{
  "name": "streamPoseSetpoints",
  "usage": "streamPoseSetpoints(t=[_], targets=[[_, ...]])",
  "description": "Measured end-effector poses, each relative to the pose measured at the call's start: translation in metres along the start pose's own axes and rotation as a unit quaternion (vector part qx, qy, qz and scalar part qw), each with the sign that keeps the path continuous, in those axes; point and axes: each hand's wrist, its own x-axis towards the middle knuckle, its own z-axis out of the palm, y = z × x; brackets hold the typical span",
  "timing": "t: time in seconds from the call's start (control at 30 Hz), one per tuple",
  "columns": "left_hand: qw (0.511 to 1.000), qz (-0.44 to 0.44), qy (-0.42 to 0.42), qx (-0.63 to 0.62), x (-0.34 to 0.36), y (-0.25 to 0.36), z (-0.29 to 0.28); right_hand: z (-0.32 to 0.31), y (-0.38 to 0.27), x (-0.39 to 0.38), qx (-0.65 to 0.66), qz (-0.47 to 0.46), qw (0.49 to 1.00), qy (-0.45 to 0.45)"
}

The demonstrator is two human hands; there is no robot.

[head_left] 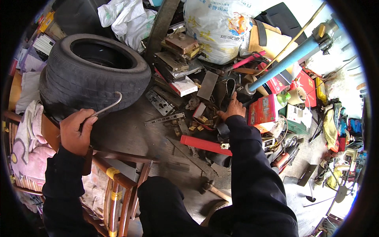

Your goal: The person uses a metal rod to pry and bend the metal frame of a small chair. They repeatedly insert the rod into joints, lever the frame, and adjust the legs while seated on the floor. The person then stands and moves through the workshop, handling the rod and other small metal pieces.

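My left hand [75, 131] is closed around a thin metal rod with a hooked end [111, 104], held in front of a black car tyre [91, 73]. My right hand [233, 108] reaches forward into a heap of metal parts on the ground, fingers spread and resting on dark pieces beside a red cardboard box [262, 111]. Whether it grips anything is hidden by the clutter. Small brass pieces [197, 122] and a flat metal lock plate [159, 102] lie just left of that hand. Both sleeves are dark blue.
A red metal bar [205, 145] lies near my knee, and a hammer [213, 189] lower down. A blue pole [284, 65] slants over the heap. A large white sack [215, 29] stands behind. A wooden chair frame [118, 185] is at lower left, with tools scattered right.
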Motion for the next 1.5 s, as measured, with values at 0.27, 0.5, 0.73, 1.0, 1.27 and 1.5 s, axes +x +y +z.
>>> streamPoseSetpoints(t=[0.27, 0.5, 0.73, 1.0, 1.27, 1.5], targets=[[1.0, 0.0, 0.009, -0.004, 0.0, -0.002, 0.005, 0.003, 0.067, 0.059, 0.19, 0.181, 0.96, 0.096], [1.0, -0.011, 0.007, 0.003, -0.001, -0.002, 0.005, 0.025, 0.072, 0.072, 0.251, 0.182, 0.943, 0.121], [0.999, -0.039, 0.003, -0.016, -0.003, -0.006, 0.007, 0.007, 0.047, 0.006, 0.388, -0.015, 0.86, 0.331], [1.0, -0.02, -0.013, 0.004, -0.001, -0.001, 0.006, 0.043, -0.047, 0.009, 0.385, -0.076, 0.908, 0.146], [0.999, -0.028, -0.026, -0.009, -0.002, -0.003, 0.004, 0.067, -0.045, 0.049, 0.28, -0.004, 0.96, 0.024], [0.999, -0.037, -0.006, -0.003, -0.001, -0.001, 0.006, 0.074, -0.044, 0.045, 0.248, -0.063, 0.963, 0.09]])
